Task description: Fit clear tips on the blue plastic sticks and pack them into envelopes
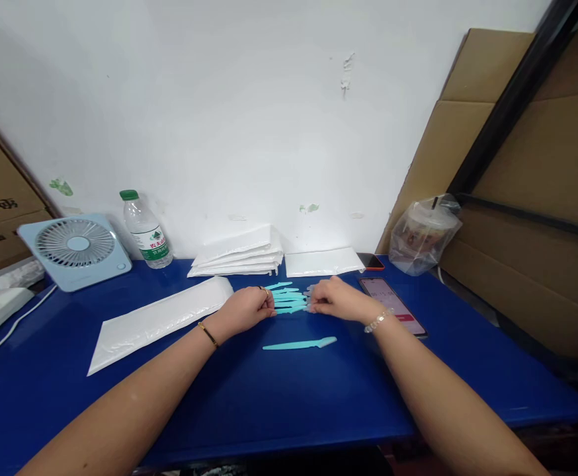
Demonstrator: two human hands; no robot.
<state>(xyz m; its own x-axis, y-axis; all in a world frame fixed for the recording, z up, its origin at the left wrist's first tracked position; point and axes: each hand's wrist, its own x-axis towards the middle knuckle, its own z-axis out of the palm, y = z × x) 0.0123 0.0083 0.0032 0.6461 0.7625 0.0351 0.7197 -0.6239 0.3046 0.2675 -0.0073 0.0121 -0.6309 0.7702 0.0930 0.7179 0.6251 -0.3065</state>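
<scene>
Left hand (246, 308) at left ends of turquoise razors (289, 301), right hand (341, 300) at right ends; whether fingers are clamped on them, cannot tell; razors lie between hands on blue table (269, 403), single razor (296, 345) lying apart, nearer to person

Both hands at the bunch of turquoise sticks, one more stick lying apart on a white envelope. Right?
No: the head view shows the separate stick on the blue table, not a white envelope. Left hand and right hand are at the bunch.
</scene>
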